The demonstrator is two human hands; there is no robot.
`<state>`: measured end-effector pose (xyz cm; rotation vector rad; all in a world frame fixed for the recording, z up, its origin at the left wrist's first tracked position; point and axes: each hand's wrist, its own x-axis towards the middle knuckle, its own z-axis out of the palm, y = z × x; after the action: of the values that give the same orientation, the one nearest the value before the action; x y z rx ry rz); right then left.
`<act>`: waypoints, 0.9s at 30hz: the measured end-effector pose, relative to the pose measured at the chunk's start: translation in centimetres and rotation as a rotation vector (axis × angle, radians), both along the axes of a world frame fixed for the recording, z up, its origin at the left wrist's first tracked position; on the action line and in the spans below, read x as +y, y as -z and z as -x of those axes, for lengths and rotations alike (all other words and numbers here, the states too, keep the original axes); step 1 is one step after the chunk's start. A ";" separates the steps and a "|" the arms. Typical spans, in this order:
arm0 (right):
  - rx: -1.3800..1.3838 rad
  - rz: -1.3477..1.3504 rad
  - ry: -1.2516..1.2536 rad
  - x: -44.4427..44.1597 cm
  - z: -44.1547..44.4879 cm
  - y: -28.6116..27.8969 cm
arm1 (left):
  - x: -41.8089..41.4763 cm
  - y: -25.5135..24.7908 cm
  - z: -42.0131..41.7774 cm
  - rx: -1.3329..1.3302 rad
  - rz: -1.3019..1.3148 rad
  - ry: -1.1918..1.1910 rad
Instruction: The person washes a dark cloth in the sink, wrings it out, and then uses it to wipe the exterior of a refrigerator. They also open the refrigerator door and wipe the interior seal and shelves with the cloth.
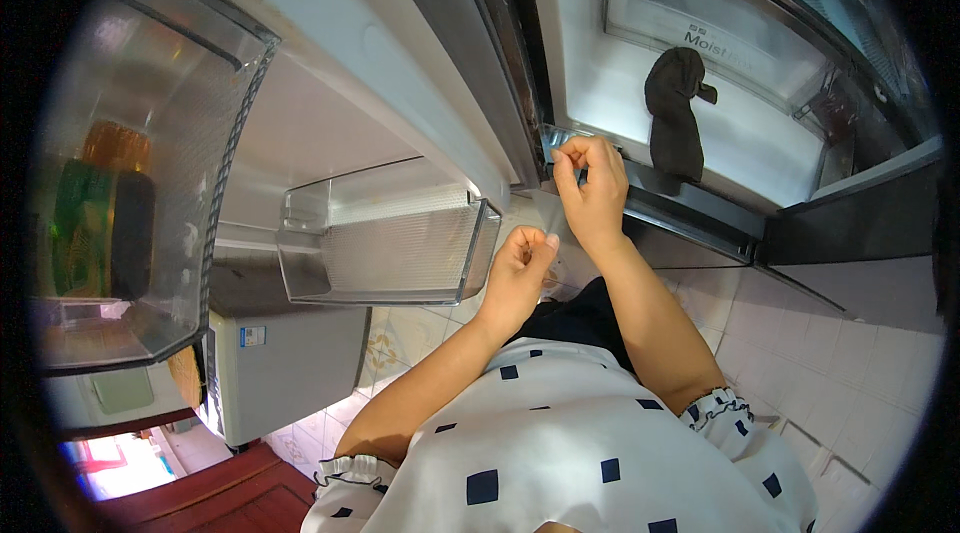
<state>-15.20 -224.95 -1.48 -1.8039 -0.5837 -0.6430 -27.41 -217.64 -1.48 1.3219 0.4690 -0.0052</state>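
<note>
My left hand (521,267) is raised in front of my body with its fingers curled and its thumb against them. Further forward, my right hand (596,192) is held at the sill of the open refrigerator, thumb and fingertips close together. Whether either hand pinches something thin or see-through cannot be made out. Right of my right hand, a dark piece of cloth (675,113), long and bent at the top, lies on the white compartment floor (750,139) and hangs over its front edge. A clear drawer (720,30) bearing writing sits behind it.
The open door (360,98) stands on the left with a clear lower bin (397,248) and an upper bin (172,195) holding a jar (97,225) with an orange lid. Beyond are a grey appliance (292,360), a red wooden panel (217,492) and patterned floor tiles (405,338).
</note>
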 end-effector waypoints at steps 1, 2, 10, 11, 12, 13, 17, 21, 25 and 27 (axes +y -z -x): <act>0.002 0.017 -0.018 -0.2 -0.1 -0.3 | -0.2 -0.2 -0.5 0.007 0.018 -0.020; 0.004 0.034 -0.036 -0.4 -0.1 -0.7 | -0.3 -0.5 -1.1 0.001 0.022 -0.037; -0.124 0.187 -0.086 -0.4 -1.4 -1.6 | -1.5 -2.8 -4.5 0.002 0.299 -0.280; -0.153 0.199 -0.080 -0.4 -1.5 -1.6 | -1.6 -2.7 -4.7 0.001 0.312 -0.302; -0.165 0.215 -0.085 -0.4 -1.5 -1.7 | -1.7 -2.5 -4.9 0.001 0.327 -0.326; -0.177 0.232 -0.090 -0.5 -1.5 -1.8 | -1.7 -2.3 -4.9 0.001 0.343 -0.351; -0.167 0.258 -0.112 -0.2 -0.9 -2.0 | -1.6 -1.8 -4.6 -0.026 0.369 -0.397; -0.138 0.257 -0.138 -0.1 -1.0 -1.5 | -1.5 -2.2 -4.6 -0.023 0.391 -0.394; -0.115 0.245 -0.176 -0.9 -0.7 -1.6 | -1.9 -3.5 -5.7 0.012 0.438 -0.419; -0.120 0.233 -0.199 -1.4 -1.0 -1.8 | -2.1 -3.5 -6.2 0.001 0.501 -0.417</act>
<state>-14.17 -226.36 0.31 -1.8992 -0.9395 -0.5680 -21.17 -219.74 2.02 0.7186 0.6869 0.2109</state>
